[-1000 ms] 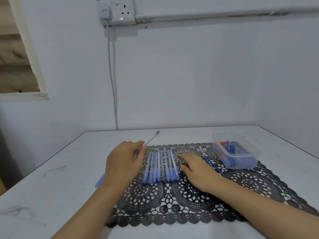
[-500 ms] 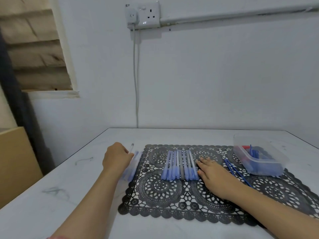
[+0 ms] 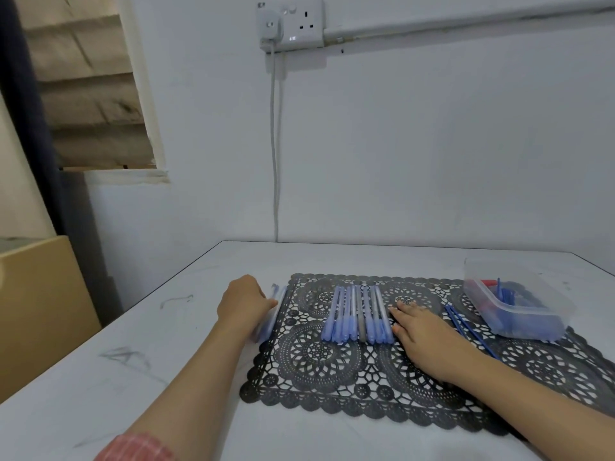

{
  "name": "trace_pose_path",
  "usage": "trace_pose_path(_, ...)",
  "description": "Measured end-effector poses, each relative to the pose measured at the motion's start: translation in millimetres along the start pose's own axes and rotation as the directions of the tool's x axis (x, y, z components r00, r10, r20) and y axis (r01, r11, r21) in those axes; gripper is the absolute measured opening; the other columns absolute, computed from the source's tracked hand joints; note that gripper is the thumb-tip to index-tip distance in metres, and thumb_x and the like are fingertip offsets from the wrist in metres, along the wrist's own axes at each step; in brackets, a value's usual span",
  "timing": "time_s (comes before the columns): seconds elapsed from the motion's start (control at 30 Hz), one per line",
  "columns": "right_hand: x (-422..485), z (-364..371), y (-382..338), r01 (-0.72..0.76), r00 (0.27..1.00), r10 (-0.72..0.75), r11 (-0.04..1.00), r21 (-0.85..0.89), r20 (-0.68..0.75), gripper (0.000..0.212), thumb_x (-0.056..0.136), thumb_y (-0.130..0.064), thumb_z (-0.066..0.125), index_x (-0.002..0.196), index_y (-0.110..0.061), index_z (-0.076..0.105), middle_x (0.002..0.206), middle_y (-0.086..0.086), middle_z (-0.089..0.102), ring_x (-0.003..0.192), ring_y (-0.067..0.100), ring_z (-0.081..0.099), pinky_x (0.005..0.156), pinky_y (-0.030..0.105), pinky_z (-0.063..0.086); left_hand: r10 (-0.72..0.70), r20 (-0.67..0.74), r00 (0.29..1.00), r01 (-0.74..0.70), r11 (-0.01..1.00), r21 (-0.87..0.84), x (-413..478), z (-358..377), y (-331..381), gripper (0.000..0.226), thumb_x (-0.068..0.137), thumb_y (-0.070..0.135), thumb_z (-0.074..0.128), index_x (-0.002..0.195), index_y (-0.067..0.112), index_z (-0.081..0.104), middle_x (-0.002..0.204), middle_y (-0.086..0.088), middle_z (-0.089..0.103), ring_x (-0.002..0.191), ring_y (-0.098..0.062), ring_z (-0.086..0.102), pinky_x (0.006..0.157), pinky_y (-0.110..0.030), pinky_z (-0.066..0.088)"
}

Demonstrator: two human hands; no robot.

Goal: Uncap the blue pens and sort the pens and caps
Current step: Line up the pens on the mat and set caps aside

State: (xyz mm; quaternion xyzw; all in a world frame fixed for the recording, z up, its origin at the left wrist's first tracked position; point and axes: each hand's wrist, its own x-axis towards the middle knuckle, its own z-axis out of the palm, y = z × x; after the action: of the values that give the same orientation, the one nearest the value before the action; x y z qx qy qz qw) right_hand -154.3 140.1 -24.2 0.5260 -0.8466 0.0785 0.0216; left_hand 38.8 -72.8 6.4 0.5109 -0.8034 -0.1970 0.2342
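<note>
Left hand [image 3: 244,299], gone from row, laying pen onto uncapped pens [image 3: 273,312] at placemat [image 3: 332,377] edge, so one more sorted; fingers curling, grip unclear. Right hand [image 3: 422,331] lying flat, empty, touching capped pens [image 3: 357,314].

Table top [image 3: 166,344]: white, smooth, matt, with grey scuffs. Mat [image 3: 332,364]: black lace-cut openwork, looks like soft plastic, low sheen. Pens [image 3: 346,314]: smooth, translucent pale-blue plastic, one grey barrel among them. Container [image 3: 532,324]: clear plastic, glossy. Sleeve [image 3: 136,447]: red checked cloth. Wall socket [image 3: 299,24]: glossy white plastic.
</note>
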Motion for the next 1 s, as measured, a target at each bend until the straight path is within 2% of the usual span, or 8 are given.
trace_pose_path(0.2,-0.8,-1.2,-0.3,0.003,1.000,-0.003,1.000,-0.006,0.002,0.050,0.101,-0.032,0.023,0.148,-0.013,0.020,0.156,0.004,0.015,0.142,0.018,0.015,0.117,0.032,0.012,0.016,0.014,1.000,-0.016,1.000,0.000,0.6,-0.2,-0.7,0.014,0.082,0.024,0.068,0.089,0.014,0.075,0.088,-0.004,0.071,0.075,-0.020,0.063,0.063,-0.028,0.050)
trace_pose_path(0.4,-0.6,-2.1,-1.0,0.006,1.000,-0.006,1.000,0.026,-0.020,0.049,0.101,-0.031,0.026,0.147,-0.013,0.024,0.155,0.004,0.019,0.141,0.017,0.018,0.116,0.031,0.014,0.017,-0.007,1.000,-0.017,1.000,0.013,0.4,0.3,-0.9,0.013,0.084,0.025,0.067,0.087,0.015,0.075,0.091,-0.004,0.070,0.079,-0.020,0.062,0.066,-0.028,0.048)
trace_pose_path(0.47,-2.2,-4.5,-1.2,0.020,0.998,-0.015,0.997,0.078,-0.069,0.045,0.100,-0.029,0.032,0.142,-0.013,0.035,0.149,0.005,0.033,0.136,0.018,0.031,0.113,0.030,0.023,0.020,-0.017,1.000,-0.020,0.999,0.034,1.5,1.3,-0.5,0.015,0.085,0.027,0.064,0.078,0.017,0.072,0.081,-0.004,0.067,0.073,-0.021,0.060,0.066,-0.030,0.049)
trace_pose_path(0.57,-6.0,-11.5,-3.4,0.063,0.979,-0.026,0.983,0.174,-0.204,0.033,0.097,-0.025,0.041,0.125,-0.018,0.056,0.123,0.001,0.059,0.110,0.015,0.053,0.095,0.029,0.041,0.035,-0.066,0.997,-0.033,0.999,0.031,2.2,3.9,0.0,0.021,0.089,0.032,0.057,0.077,0.018,0.066,0.076,-0.003,0.061,0.071,-0.022,0.059,0.064,-0.029,0.046)
trace_pose_path(0.7,-8.0,-13.7,-5.0,0.140,0.954,-0.082,0.972,0.187,-0.289,0.032,0.097,-0.028,0.042,0.121,-0.020,0.060,0.110,-0.004,0.062,0.102,0.010,0.051,0.089,0.025,0.041,0.109,-0.113,0.988,-0.110,0.994,-0.001,6.1,10.1,-5.8,0.032,0.093,0.033,0.045,0.105,0.017,0.070,0.103,-0.004,0.068,0.095,-0.024,0.060,0.076,-0.032,0.049)
trace_pose_path(0.77,-8.0,-12.8,-5.8,0.176,0.951,-0.115,0.965,0.195,-0.288,0.029,0.096,-0.029,0.043,0.117,-0.022,0.063,0.103,-0.008,0.060,0.099,0.008,0.050,0.085,0.023,0.040,0.125,-0.109,0.986,-0.127,0.992,-0.006,6.8,11.1,-7.5,0.031,0.095,0.031,0.041,0.104,0.021,0.069,0.113,-0.004,0.065,0.101,-0.025,0.058,0.080,-0.032,0.046)
trace_pose_path(0.87,-8.4,-12.5,-5.5,0.200,0.948,-0.143,0.962,0.185,-0.284,0.027,0.096,-0.029,0.045,0.113,-0.023,0.065,0.096,-0.011,0.057,0.093,0.004,0.048,0.082,0.022,0.040,0.104,-0.053,0.993,-0.103,0.994,0.025,6.9,13.6,-10.9,0.029,0.094,0.023,0.036,0.070,0.023,0.054,0.079,-0.007,0.059,0.076,-0.025,0.053,0.064,-0.031,0.039)
trace_pose_path(1.0,-8.9,-13.3,-4.7,0.181,0.953,-0.123,0.964,0.197,-0.277,0.023,0.095,-0.027,0.047,0.104,-0.023,0.067,0.089,-0.011,0.056,0.088,0.006,0.048,0.079,0.024,0.041,0.040,0.038,0.998,-0.041,0.999,0.023,8.6,16.7,-15.3,0.033,0.088,0.017,0.037,0.056,0.016,0.040,0.057,-0.002,0.045,0.057,-0.021,0.040,0.050,-0.027,0.026)
